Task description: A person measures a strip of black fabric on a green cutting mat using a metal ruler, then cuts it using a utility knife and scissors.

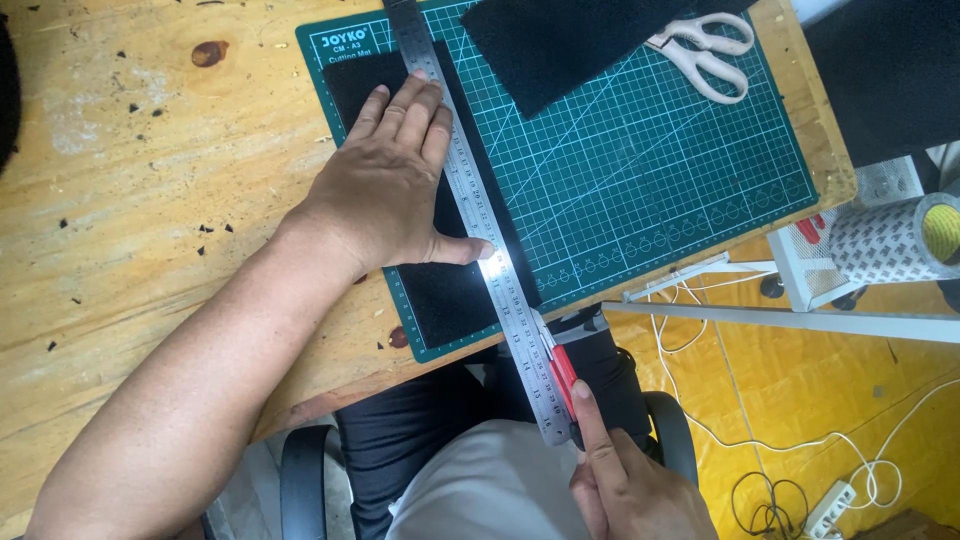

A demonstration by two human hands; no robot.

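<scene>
- The black fabric strip lies on the green cutting mat, at the worktop's near edge.
- Left hand presses flat, fingers spread, on the steel ruler; keep that pressure firm.
- Right hand, fingers wrapped around a red knife, should hug the ruler's edge.
- A white label sits at the mat's far left corner.
</scene>
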